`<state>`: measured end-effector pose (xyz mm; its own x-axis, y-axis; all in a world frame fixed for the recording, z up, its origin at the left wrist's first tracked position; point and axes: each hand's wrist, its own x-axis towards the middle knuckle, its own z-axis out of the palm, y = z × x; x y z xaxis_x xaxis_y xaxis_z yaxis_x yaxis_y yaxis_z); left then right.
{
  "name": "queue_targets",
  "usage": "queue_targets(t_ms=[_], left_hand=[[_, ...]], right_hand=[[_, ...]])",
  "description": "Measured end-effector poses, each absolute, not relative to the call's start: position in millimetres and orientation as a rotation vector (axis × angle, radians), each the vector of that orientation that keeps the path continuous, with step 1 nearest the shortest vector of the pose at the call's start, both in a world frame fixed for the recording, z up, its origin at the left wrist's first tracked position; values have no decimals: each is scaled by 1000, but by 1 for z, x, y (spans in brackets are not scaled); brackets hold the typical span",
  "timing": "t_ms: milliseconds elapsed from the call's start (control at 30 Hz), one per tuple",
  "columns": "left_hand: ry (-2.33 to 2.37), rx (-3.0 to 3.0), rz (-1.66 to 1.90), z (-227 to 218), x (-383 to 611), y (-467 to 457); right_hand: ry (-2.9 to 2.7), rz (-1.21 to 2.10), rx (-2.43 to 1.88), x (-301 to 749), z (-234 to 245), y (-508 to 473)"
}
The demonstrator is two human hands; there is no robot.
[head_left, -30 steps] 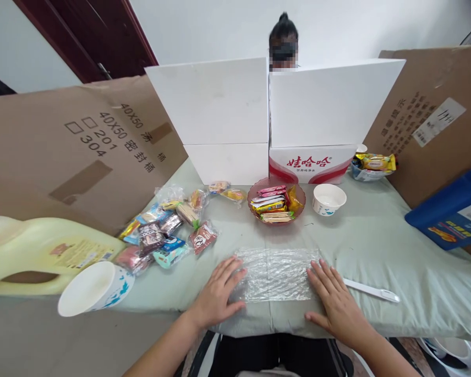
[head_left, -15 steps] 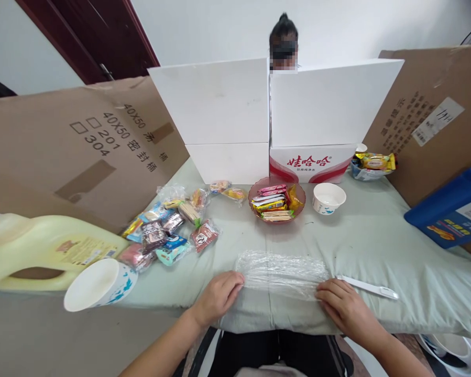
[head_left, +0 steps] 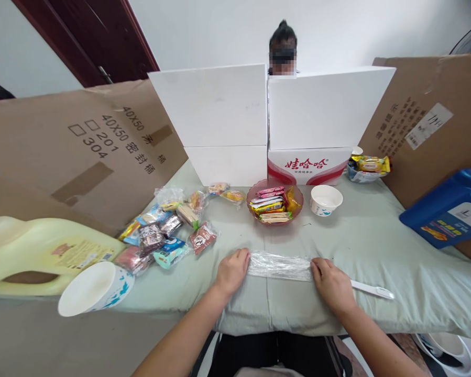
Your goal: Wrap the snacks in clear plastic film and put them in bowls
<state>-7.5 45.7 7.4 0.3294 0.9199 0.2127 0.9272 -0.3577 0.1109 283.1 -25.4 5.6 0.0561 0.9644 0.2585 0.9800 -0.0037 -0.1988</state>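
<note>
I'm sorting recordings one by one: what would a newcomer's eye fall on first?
Likely the white boxes at the back of the table, a person's head above them. Next, front and centre, the left hand and right hand hold opposite ends of a clear plastic sheet. The blue jug, far right, and yellow jug, far left, also stand out.

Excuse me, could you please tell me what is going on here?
A person is handling clear plastic film on a cloth-covered table. The left hand grips one end and the right hand the other, with the film in a narrow, wrinkled band between them. Beyond it, a pink glass bowl holds wrapped snacks, beside a white paper bowl. More packaged snacks lie to the left.
</note>
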Motion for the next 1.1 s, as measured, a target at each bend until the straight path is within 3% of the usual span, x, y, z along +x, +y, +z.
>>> queue_targets(t_ms=[267,400,500,667,967,1100], left_hand=[[-1772,-2448,-332,22,-6,50],[-1620,-2404,-657,36,9,38],[-1448,-2650,-800,33,32,21],[-1695,-2568,-570,9,42,16],[-1689,-2492,-500,14,16,26],[-1616,-2654,-475,18,33,25]], right_hand=[[-2001,-216,-2003,283,13,-19],[-1999,-303,-1758,270,22,-20],[-2275,-148,-1512,247,22,-17],[-2562,151,-1494,235,8,-14],[-2445,-204,-1566,286,-10,-89],[-2442,-168,-1466,294,-5,-117]])
